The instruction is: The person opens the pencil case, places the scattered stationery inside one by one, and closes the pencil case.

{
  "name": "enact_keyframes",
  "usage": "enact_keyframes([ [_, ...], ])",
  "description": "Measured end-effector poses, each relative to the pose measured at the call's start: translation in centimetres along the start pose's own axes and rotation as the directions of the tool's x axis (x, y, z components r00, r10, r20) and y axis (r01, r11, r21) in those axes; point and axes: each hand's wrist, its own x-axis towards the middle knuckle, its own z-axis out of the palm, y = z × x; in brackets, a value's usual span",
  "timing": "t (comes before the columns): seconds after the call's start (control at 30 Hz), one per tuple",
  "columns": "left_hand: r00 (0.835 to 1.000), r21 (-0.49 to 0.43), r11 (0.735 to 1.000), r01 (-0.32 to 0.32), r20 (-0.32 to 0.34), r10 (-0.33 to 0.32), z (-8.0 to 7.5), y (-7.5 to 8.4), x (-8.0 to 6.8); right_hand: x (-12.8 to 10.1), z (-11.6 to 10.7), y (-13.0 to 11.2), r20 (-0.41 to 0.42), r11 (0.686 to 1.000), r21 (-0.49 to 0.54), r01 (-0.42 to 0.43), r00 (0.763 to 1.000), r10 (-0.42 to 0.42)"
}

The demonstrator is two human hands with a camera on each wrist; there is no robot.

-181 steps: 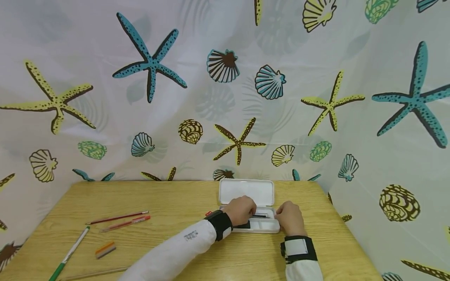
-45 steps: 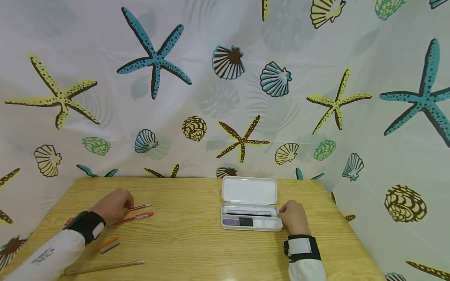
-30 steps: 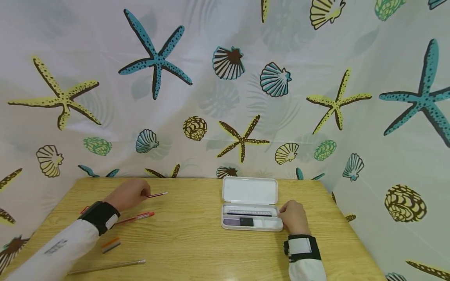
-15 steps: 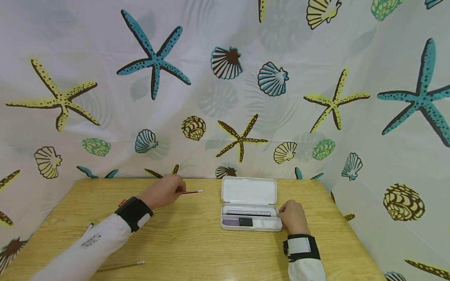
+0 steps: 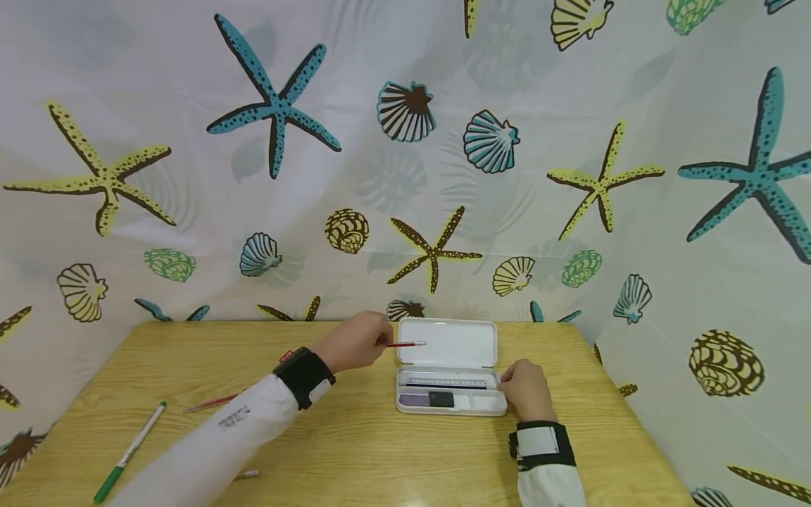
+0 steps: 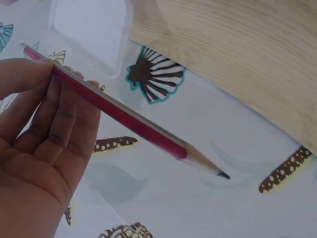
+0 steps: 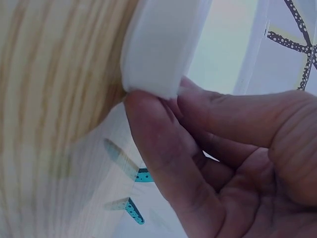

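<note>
My left hand pinches a red pencil between thumb and fingers, beside the raised lid of a white pencil case. The pencil's eraser end overlaps the lid in the head view; its sharpened tip shows in the left wrist view. My right hand pinches the right end of the case, thumb at its edge and fingers against the end wall. Inside the case, a clear ruler and a dark pencil lie in the back compartment; a purple-and-black eraser lies in the front one.
On the left of the wooden table lie a red pen and a green-and-white marker. A pencil's eraser end shows past my left sleeve, which covers the rest. A patterned curtain hangs behind.
My left hand went from the case to the left side, took up the red pencil, and carried it right to beside the lid. My right hand stays at the case's right end.
</note>
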Motion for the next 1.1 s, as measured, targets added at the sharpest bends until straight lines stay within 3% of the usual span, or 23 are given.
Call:
enact_keyframes([
  [0.4,0.997,-0.059,0.996,-0.061,0.050,0.064,3.6,3.6,3.9,-0.1,0.2,-0.2,0.010,1.000,0.007,-0.026,1.000,0.026],
  [0.6,0.996,-0.015,1.000,-0.020,0.083,0.021,5.6,5.0,5.4,0.0,-0.1,-0.1,0.011,0.999,0.013,-0.032,0.999,0.032],
  [0.83,0.999,0.009,1.000,0.001,0.042,-0.002,7.7,6.6,6.8,-0.1,-0.3,-0.2,0.008,1.000,0.012,-0.020,1.000,0.019],
  [1.1,0.998,0.089,0.995,0.038,0.050,-0.042,10.0,7.4,7.8,-0.2,-0.2,-0.1,0.000,1.000,0.019,-0.011,1.000,0.011],
])
